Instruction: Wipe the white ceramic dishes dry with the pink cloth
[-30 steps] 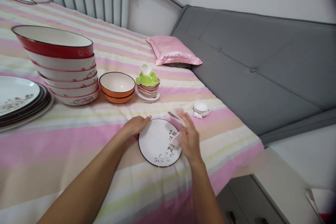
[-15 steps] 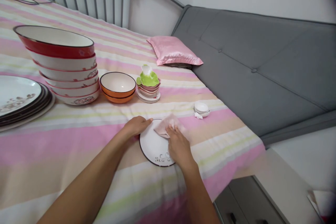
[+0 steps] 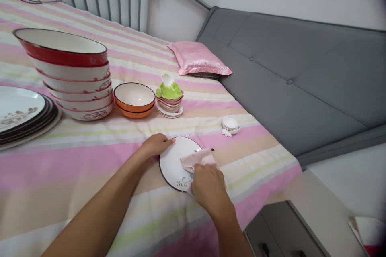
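Note:
A white plate [image 3: 171,164] with a dark rim and a grey-brown swirl pattern lies on the striped bedspread in front of me. My left hand [image 3: 157,144] grips its upper left edge, the thumb resting on top of the rim. Closed around a pale pink cloth [image 3: 197,160], my right hand [image 3: 208,184] presses on the right part of the plate. The cloth and that hand hide much of the plate's right side. A small dark spot shows by the cloth's upper right corner.
Behind stand a stack of large bowls [image 3: 75,88], orange bowls [image 3: 135,108], and leaf-shaped dishes [image 3: 170,90] on small plates. Dark-rimmed plates [image 3: 24,116] are piled at left. Tiny white dishes [image 3: 230,124] sit right, near the bed's edge. A pink pillow [image 3: 200,59] rests by the grey headboard [image 3: 286,64].
My right hand has moved down and slightly right over the plate, its fingers curling from flat to closed on the cloth. My left hand stays on the rim.

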The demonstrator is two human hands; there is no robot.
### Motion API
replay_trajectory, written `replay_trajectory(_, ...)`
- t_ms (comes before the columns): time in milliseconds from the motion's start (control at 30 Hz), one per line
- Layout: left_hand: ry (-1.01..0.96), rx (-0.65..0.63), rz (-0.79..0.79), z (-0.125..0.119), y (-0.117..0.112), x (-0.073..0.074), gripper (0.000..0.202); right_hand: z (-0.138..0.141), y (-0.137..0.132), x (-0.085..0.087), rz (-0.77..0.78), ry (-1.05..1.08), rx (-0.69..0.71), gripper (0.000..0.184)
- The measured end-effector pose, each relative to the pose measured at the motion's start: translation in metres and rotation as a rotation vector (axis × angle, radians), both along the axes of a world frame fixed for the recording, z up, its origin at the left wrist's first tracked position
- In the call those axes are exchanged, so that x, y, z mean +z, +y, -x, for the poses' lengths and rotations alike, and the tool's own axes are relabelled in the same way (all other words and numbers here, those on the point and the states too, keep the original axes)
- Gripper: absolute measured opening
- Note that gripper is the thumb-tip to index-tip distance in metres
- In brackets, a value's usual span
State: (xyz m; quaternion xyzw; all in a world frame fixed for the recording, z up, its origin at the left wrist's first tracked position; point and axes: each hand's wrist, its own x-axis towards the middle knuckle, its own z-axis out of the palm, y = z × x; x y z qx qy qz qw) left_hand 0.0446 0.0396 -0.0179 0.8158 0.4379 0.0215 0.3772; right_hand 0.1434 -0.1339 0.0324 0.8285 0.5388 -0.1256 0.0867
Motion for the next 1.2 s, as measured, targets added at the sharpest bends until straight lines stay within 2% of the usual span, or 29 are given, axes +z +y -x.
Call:
replay_trajectory(300,0.013,-0.017,-0.013,0.0,0.0,0.0,0.046,0.023,-0.003,0.009,0.035,0.048,0.109,0.024)
replay_trajectory(533,0.017,-0.019,-0.015,0.0,-0.001,0.0,0.046,0.039,-0.003,0.012,0.031,0.181,0.192,0.026)
replay_trajectory(767,0.014,-0.02,-0.02,0.0,0.001,-0.001,0.037,0.034,-0.008,0.014,-0.159,0.339,0.251,0.023)
replay_trajectory(900,-0.003,-0.041,-0.017,0.0,0.003,-0.003,0.034,0.024,-0.011,0.023,-0.309,0.634,0.197,0.026)
replay_trajectory(1000,-0.032,-0.049,-0.009,0.0,0.004,-0.005,0.029,0.014,-0.012,0.028,-0.416,0.815,0.096,0.026)
replay_trajectory(1133,-0.077,-0.027,0.038,0.001,0.001,-0.005,0.021,-0.004,-0.016,0.031,-0.591,0.899,-0.075,0.026)
replay_trajectory(1200,-0.097,-0.009,0.121,0.002,-0.002,-0.001,0.025,-0.014,-0.018,0.031,-0.676,0.899,-0.159,0.027)
